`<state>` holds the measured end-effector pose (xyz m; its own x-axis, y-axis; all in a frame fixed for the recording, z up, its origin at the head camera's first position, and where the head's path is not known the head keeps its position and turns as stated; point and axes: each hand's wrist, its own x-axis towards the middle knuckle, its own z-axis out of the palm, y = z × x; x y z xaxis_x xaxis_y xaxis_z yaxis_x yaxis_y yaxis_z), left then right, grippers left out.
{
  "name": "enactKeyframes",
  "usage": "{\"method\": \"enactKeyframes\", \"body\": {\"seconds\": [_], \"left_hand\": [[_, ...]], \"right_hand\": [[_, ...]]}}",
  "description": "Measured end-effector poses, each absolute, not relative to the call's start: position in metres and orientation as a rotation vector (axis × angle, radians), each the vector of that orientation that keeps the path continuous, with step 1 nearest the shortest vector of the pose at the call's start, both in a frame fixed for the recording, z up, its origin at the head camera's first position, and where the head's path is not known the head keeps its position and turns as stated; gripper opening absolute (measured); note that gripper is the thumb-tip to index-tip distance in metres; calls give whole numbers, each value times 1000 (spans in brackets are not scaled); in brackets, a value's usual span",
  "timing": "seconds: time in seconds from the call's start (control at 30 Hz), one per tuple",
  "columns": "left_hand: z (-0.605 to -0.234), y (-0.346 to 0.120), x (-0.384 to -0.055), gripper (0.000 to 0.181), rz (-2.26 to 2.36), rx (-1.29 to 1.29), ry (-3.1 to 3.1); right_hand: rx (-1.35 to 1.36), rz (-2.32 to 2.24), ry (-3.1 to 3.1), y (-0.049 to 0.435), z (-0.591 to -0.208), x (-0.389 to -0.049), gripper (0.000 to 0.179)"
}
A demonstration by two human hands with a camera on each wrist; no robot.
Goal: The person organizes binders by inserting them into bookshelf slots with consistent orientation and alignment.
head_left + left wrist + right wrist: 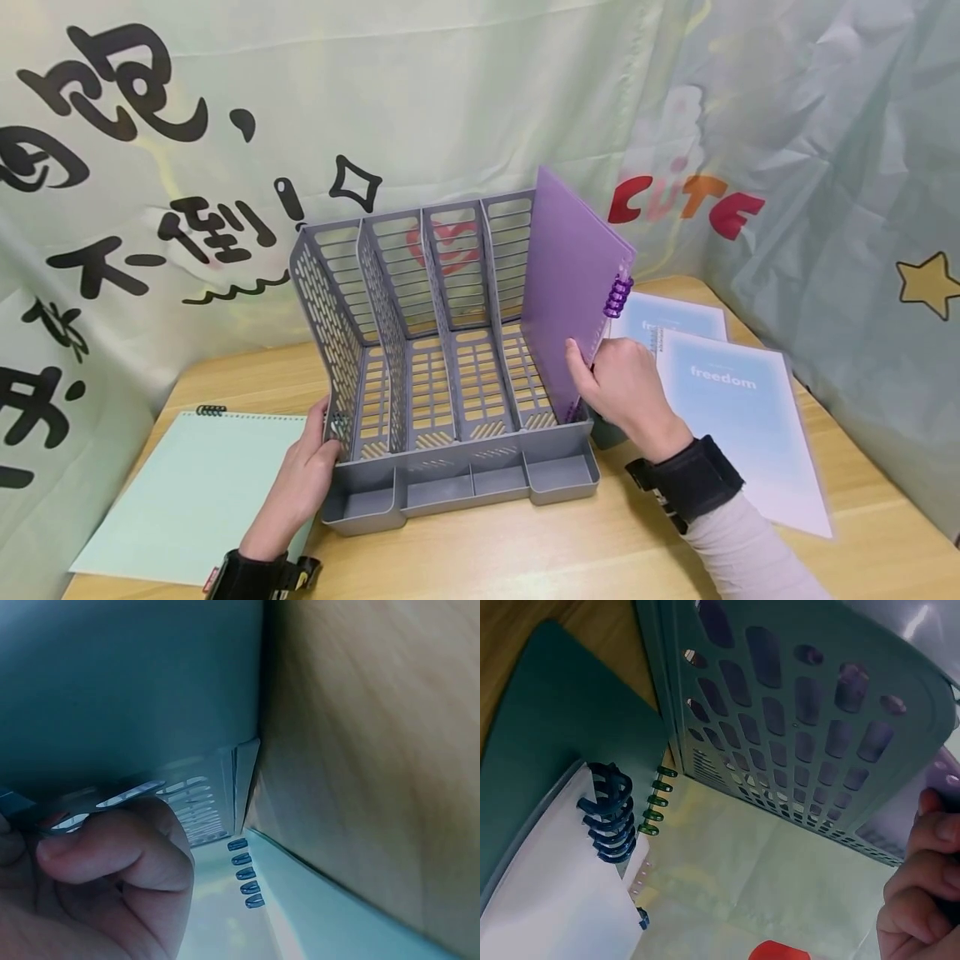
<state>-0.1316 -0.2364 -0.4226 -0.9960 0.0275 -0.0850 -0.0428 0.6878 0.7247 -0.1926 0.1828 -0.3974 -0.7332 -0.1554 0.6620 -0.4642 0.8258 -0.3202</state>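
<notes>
A grey desktop file rack (468, 437) with slotted dividers stands in the middle of the table. My left hand (303, 479) grips the front edge of its left side wall, and in the left wrist view the thumb and fingers (154, 847) curl at that wall. In the rack's rightmost compartment a purple spiral notebook (566, 283) stands upright, its purple coil facing front right. My right hand (633, 387) holds the notebook by its front edge, below the coil. The right wrist view catches curled fingers (922, 892) beside the rack's perforated right wall (802, 742).
A mint-green spiral notebook (202, 492) lies to the left of the rack. On the right are two pale blue notebooks, the front one (735, 417) reading "freedom" over the back one (678, 315). A dark green cover (562, 712) lies beside the rack. Printed cloth (480, 100) hangs behind the table.
</notes>
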Motion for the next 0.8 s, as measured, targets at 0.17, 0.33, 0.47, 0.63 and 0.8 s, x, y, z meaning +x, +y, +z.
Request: {"method": "enactKeyframes", "body": {"seconds": [0.17,0.33,0.47,0.63,0.8], "left_hand": [[-424,-237,-132,72,1220,0,2812],[-424,-237,-132,71,1212,2,2815],[-424,-237,-131,70,1203,2,2816],[-424,-237,-132,70,1201,2,2817],[-423,-237,-132,69,1196,-2,2817]], "right_hand": [[432,690,-2395,184,-393,-192,52],[402,725,-2456,184,-389,-190,49],[382,721,-2515,183,-389,-187,52],[339,705,-2563,179,-390,-188,54],[305,752,-2591,178,-389,-189,49]]}}
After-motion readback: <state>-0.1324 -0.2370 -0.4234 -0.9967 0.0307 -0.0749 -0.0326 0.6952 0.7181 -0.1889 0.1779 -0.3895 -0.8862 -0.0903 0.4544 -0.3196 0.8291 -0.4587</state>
